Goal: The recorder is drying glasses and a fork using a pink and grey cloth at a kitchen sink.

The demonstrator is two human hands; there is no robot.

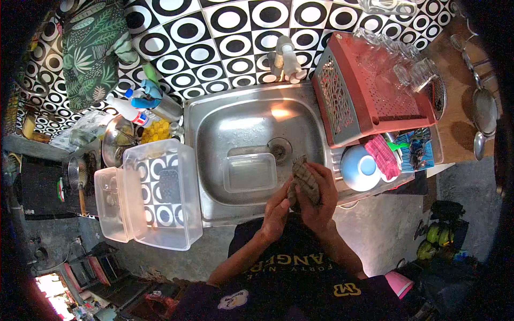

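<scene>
Both hands grip a bunched grey-brown cloth (pixel 306 182) over the front right rim of a stainless steel sink (pixel 241 136). My left hand (pixel 276 212) has its fingers on the cloth's lower left side. From the right, my right hand (pixel 323 192) wraps around the same cloth. Whether anything lies inside its folds cannot be seen. Down in the basin, left of my hands, sits a clear plastic container (pixel 273 170) close to the round drain (pixel 280 149). A tap (pixel 288 58) projects from the patterned tile wall behind the basin.
Left of the sink stand a large translucent plastic box (pixel 193 208) and a smaller peach-tinted one (pixel 110 212). Bottles (pixel 130 112) are behind them. On the right, a red plastic basket (pixel 385 92) carries glasses (pixel 421 76). An upturned pale-blue bowl (pixel 355 170) is near my right hand.
</scene>
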